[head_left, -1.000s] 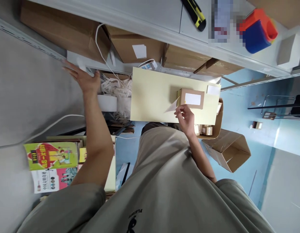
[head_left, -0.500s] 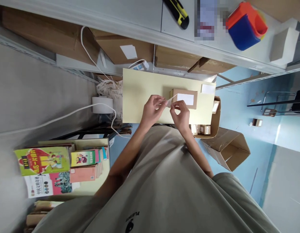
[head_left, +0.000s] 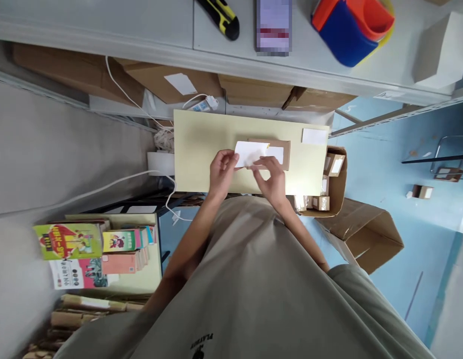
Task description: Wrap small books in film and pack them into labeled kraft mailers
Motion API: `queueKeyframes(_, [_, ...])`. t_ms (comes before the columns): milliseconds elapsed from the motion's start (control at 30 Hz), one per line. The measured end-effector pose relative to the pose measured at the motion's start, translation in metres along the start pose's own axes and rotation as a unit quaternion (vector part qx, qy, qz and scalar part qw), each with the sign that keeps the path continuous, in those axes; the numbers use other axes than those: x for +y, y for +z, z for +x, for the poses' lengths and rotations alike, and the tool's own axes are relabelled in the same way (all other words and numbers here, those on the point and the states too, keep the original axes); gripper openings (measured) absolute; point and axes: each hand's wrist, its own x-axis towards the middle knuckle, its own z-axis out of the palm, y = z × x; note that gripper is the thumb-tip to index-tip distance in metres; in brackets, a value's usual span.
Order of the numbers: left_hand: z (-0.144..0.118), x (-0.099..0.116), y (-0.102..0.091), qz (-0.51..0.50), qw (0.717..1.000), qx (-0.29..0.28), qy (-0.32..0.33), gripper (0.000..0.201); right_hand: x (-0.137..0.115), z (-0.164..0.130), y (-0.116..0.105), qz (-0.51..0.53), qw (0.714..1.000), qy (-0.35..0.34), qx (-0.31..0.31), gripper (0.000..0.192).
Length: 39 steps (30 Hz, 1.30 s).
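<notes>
Both the left hand (head_left: 221,169) and right hand (head_left: 271,177) pinch a white label (head_left: 250,152), its long axis parallel to the desk's (head_left: 205,144) near edge, over the small carton (head_left: 282,149).

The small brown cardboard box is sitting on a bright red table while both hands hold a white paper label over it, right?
Not quite. The small brown cardboard box sits on a pale yellow table, not a red one, as the head view shows. The rest holds: the left hand and right hand both hold the white paper label over the box.
</notes>
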Motion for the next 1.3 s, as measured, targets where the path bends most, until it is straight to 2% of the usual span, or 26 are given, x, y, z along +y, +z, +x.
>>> queueKeyframes(67, [0.001, 0.001, 0.008, 0.008, 1.000, 0.005, -0.020, 0.052, 0.023, 0.004, -0.019, 0.018, 0.997, 0.050, 0.050, 0.026])
queueKeyframes(133, [0.001, 0.002, 0.016, 0.024, 0.999, 0.002, -0.034, 0.053, 0.045, 0.008, -0.036, 0.040, 0.991, 0.103, 0.075, 0.035])
queueKeyframes(300, [-0.004, 0.003, 0.040, 0.034, 0.998, -0.008, -0.045, 0.055, 0.082, 0.011, -0.055, 0.102, 0.978, 0.179, 0.043, 0.051])
queueKeyframes(400, [-0.009, 0.001, 0.055, 0.015, 0.999, 0.002, -0.052, 0.051, 0.090, 0.010, -0.060, 0.116, 0.976, 0.184, 0.029, 0.054])
queueKeyframes(500, [-0.009, -0.011, 0.066, 0.015, 0.997, 0.036, -0.060, 0.042, 0.095, 0.005, -0.067, 0.106, 0.979, 0.171, 0.032, 0.054])
queueKeyframes(600, [-0.007, -0.033, 0.073, 0.047, 0.994, 0.058, -0.076, 0.040, 0.103, -0.003, -0.078, 0.069, 0.987, 0.142, 0.031, 0.051])
queueKeyframes(733, [-0.001, -0.066, 0.076, 0.098, 0.991, 0.022, -0.084, 0.043, 0.123, -0.013, -0.090, 0.017, 0.992, 0.124, 0.020, 0.046])
queueKeyframes(867, [0.015, -0.080, 0.076, 0.158, 0.985, 0.015, -0.069, 0.032, 0.147, -0.005, -0.089, -0.012, 0.990, 0.142, 0.000, 0.047])
queueKeyframes(1067, [0.064, -0.075, 0.066, 0.189, 0.982, 0.016, -0.024, 0.015, 0.171, 0.037, -0.073, 0.011, 0.987, 0.156, -0.036, 0.045])
queueKeyframes(1200, [0.094, -0.078, 0.064, 0.179, 0.983, -0.006, -0.043, 0.007, 0.183, 0.058, -0.067, -0.007, 0.983, 0.174, -0.057, 0.043])
queueKeyframes(1300, [0.105, -0.088, 0.067, 0.182, 0.982, -0.013, -0.049, 0.003, 0.192, 0.061, -0.063, -0.032, 0.979, 0.193, -0.061, 0.040])
